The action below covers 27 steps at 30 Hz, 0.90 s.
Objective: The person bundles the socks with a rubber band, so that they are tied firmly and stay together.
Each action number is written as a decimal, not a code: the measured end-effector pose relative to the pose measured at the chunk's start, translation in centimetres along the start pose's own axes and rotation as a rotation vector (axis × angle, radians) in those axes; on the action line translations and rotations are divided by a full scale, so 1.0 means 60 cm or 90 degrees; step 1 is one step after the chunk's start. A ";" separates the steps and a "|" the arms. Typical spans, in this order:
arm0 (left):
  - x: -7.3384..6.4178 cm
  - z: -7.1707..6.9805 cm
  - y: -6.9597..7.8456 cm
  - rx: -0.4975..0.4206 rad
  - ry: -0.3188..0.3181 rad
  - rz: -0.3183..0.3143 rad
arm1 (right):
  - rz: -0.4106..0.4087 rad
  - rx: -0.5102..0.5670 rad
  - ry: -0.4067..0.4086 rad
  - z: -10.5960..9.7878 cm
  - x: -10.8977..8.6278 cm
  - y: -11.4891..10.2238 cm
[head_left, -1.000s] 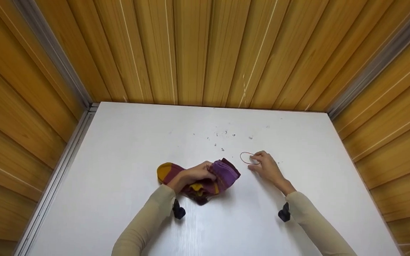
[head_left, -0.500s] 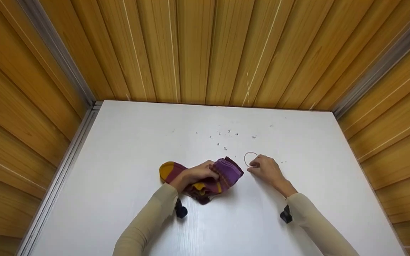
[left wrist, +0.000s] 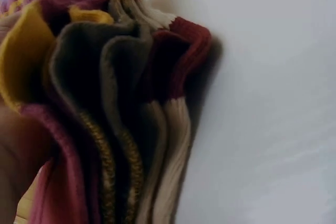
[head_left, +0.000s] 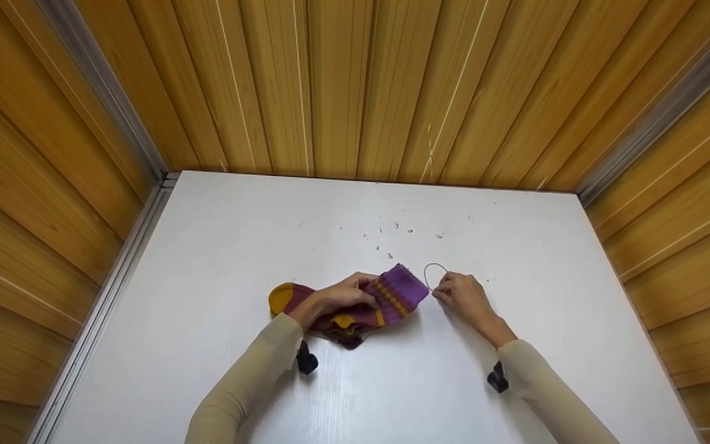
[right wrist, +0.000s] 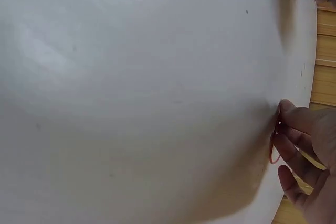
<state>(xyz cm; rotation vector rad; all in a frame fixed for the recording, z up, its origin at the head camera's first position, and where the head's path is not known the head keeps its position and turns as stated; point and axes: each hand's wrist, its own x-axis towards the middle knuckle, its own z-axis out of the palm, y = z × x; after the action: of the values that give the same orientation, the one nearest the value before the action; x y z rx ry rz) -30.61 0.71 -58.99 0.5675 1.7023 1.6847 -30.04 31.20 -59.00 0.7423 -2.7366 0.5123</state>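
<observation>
My left hand [head_left: 346,295] grips a bundle of several striped socks [head_left: 399,295] at the middle. The purple cuffs with yellow bands point right, and a yellow-tipped toe [head_left: 281,298] sticks out left. In the left wrist view the folds of the socks [left wrist: 173,61] show mauve, yellow, dark grey, beige and maroon. My right hand [head_left: 466,302] pinches a thin reddish rubber band [head_left: 425,275] between thumb and fingers, just right of the cuffs. The right wrist view shows the rubber band [right wrist: 271,150] as a narrow loop hanging at the fingertips.
A white table [head_left: 232,234] lies under both hands. Small dark specks or scuffs [head_left: 390,255] mark it beyond the socks. Wood-look panels [head_left: 330,92] wall in the back and both sides, with a metal rail [head_left: 108,271] along the left edge.
The sock cuffs have tilted over, now showing their yellow-banded side, and sit closer to the right hand. The right fingers have shifted their pinch on the rubber band.
</observation>
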 end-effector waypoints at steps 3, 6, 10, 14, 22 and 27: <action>-0.018 -0.004 0.002 0.104 -0.008 0.075 | -0.039 -0.024 0.004 0.006 -0.003 -0.005; -0.032 -0.004 0.000 0.180 -0.004 0.142 | -0.018 -0.003 -0.007 0.009 -0.005 -0.011; -0.040 0.000 -0.012 0.172 0.017 0.144 | 0.086 0.109 -0.067 0.002 -0.005 -0.014; -0.040 0.004 -0.022 0.115 0.032 0.105 | 0.212 0.263 -0.179 -0.015 0.000 -0.010; -0.027 -0.003 -0.027 0.066 0.032 0.119 | 0.215 0.318 -0.379 -0.051 0.001 -0.003; -0.016 0.006 -0.028 0.044 0.026 0.147 | 0.218 0.440 -0.331 -0.064 0.004 -0.002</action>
<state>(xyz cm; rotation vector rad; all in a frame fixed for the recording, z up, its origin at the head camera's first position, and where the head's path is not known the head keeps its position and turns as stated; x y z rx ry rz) -29.43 0.14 -60.47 0.7935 1.7859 1.8123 -29.57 32.52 -55.43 0.5957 -3.1889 1.5945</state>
